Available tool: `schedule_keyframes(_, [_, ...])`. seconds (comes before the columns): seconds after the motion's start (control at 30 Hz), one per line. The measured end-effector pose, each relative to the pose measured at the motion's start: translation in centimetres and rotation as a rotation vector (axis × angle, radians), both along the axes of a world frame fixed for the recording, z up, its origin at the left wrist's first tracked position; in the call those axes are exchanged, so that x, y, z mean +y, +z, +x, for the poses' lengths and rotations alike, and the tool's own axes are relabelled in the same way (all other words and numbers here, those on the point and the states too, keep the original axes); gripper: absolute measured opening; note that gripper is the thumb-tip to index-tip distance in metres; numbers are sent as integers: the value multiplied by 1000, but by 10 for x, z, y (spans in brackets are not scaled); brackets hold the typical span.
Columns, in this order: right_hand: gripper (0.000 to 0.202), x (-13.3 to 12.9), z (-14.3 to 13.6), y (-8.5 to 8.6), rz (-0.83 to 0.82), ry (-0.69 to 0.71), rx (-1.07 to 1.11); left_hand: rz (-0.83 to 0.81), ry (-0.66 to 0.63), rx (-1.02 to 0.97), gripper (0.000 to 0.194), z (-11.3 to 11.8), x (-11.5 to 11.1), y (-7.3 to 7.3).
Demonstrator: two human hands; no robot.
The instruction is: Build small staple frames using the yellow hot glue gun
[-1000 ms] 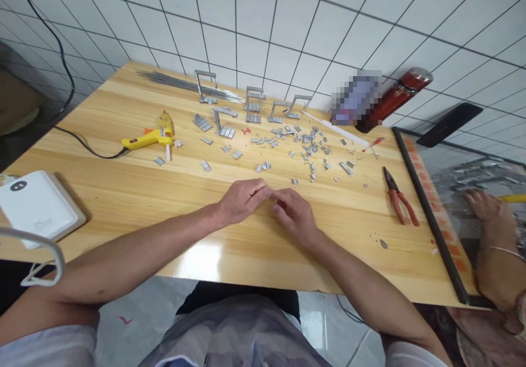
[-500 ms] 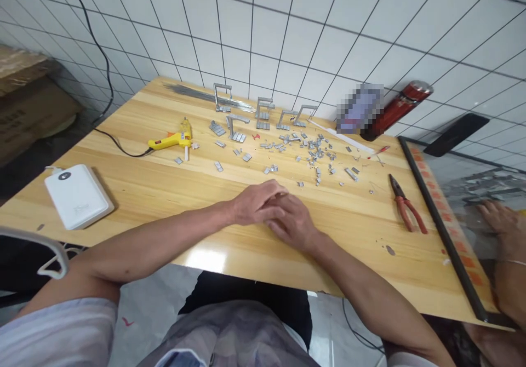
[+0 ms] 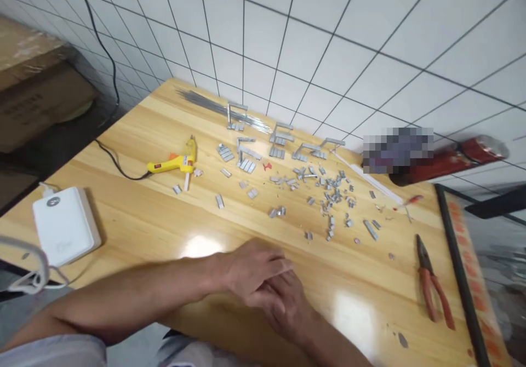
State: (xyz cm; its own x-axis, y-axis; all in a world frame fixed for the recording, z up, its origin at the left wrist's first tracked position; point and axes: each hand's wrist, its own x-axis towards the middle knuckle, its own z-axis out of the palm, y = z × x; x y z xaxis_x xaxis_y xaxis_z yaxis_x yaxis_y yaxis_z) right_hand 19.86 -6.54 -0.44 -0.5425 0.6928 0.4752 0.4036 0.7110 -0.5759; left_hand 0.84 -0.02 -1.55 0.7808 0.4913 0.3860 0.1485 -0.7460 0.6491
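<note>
My left hand (image 3: 252,268) and my right hand (image 3: 285,301) are clasped together over the near middle of the wooden table (image 3: 135,219). Their fingers are folded over each other, and anything between them is hidden. Beyond them lie many scattered small grey metal pieces (image 3: 335,191). Several small metal frames (image 3: 246,156) stand farther back, near a bundle of thin metal rods (image 3: 222,109). A yellow glue gun (image 3: 172,164) lies to the left of the pieces. On the right are pliers with red handles (image 3: 429,279).
A white power bank (image 3: 66,227) with a cable sits at the left. A red flask (image 3: 452,161) leans by the tiled wall, near a dark phone-like object (image 3: 499,202). A black-edged glass panel (image 3: 460,268) borders the right. Cardboard boxes (image 3: 36,82) stand far left.
The view has tilted and shifted closer, so the table items appear larger and my clasped hands sit lower. The other person's hand at the right is no longer clearly visible.
</note>
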Motion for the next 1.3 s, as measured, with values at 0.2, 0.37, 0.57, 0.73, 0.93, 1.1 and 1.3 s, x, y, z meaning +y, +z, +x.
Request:
schedule_keyframes(0.2, [35,1,0,1,-49,15,60,-20,-30,90,86,0,-4,-2])
schedule_keyframes(0.37, [29,1,4,2,-9,46,-39,73,0,65,81,3,-3,-4])
schedule_keyframes(0.57, [38,8,-1,-4,275,-16,-82,111,36,76,66,6,6,-1])
schedule_keyframes(0.73, [27,12,-4,-6,468,-27,-149,155,48,63,56,7,11,-1])
schedule_keyframes(0.93, [22,21,-2,-15,538,-53,-144,169,104,131,46,7,14,-2])
schedule_keyframes(1.1, [21,25,0,-28,555,-58,-168,141,113,163,45,5,14,-1])
schedule_keyframes(1.3, [22,25,-4,-41,539,-91,-218,125,86,145,45,2,12,2])
